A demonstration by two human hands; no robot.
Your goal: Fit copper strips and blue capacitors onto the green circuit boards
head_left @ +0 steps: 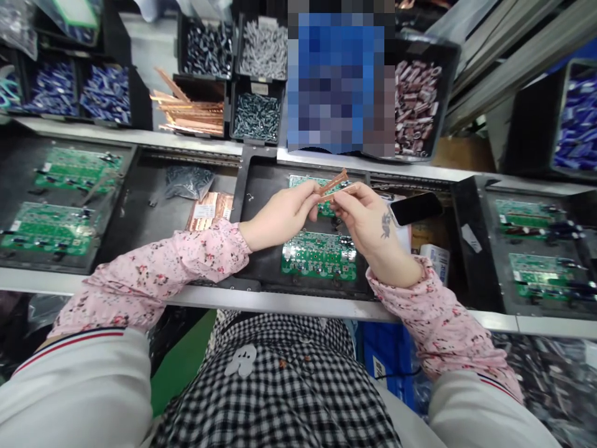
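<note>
- Pinching thin metal over a black tray (261, 205), a person in pink flowered sleeves works with both bare hands close together, fingertips almost meeting.
- The left hand (293, 211) closes thumb and fingers on one end of an upper copper strip (334, 182), whose other end points up towards the tray's far edge.
- The right hand (368, 224) pinches a lower copper strip (346, 192) just beside it. From where I stand, I cannot tell whether the left fingers grip this strip too.
- Both strips are above the far green board (301, 182), which lies near the tray's far edge, partly hidden by the hands.
- The near green board (319, 256) lies flat by the tray's near edge, uncovered, its small parts exposed.
- Beyond the far rail, a black bin (212, 89) holds a loose heap of copper pieces (191, 115); a dark phone (416, 209) lies just past the tray's right edge.
- What could go wrong, as I judge it: the strips look thin, so a hard pinch or uneven pull could bend them.
- A loose fingertip hold could let one drop onto the far board and knock its parts.
- With the strips so close, they could catch on each other, and a low wrist or sleeve could brush the near board.
</note>
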